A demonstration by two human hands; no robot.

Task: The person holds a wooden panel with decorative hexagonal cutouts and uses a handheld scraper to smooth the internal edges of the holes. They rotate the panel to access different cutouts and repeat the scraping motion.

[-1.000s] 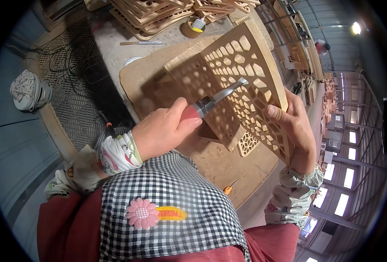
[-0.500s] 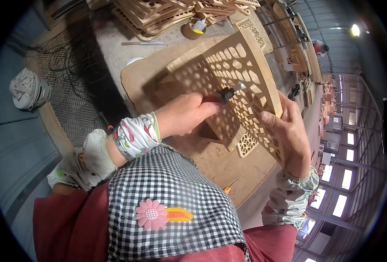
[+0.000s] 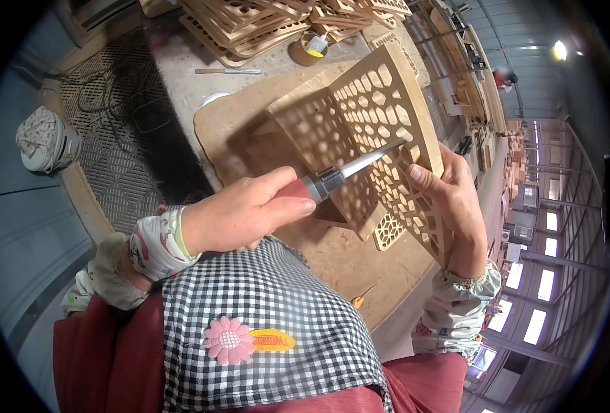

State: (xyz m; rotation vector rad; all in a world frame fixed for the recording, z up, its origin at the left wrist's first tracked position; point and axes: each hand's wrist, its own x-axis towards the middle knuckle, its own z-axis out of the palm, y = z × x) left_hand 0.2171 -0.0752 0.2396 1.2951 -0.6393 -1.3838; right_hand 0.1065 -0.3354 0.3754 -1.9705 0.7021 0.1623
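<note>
My left hand [image 3: 250, 210] is closed round the red and grey handle of a file [image 3: 363, 164], its tapered metal blade pointing up and right. The blade's tip lies against the perforated face of a wooden panel [image 3: 425, 107], near its right edge. My right hand [image 3: 453, 199] grips that panel by its right edge, thumb on the holed face and fingers behind. The panel stands tilted and meets a second perforated panel [image 3: 298, 110] at an angle, with light through the holes spotting it. A small lattice piece [image 3: 390, 230] lies beside them.
Stacked perforated wooden pieces [image 3: 243, 27] fill the bench's far side. A round tub [image 3: 308, 51] holding a small bottle stands near them, beside a thin flat tool [image 3: 228, 71]. An orange-handled tool [image 3: 358, 301] lies nearer me. A white bucket [image 3: 41, 144] stands at left.
My left hand has drawn back down and left with the file, so more of its blade now shows. My right hand and the panel stay nearly in place.
</note>
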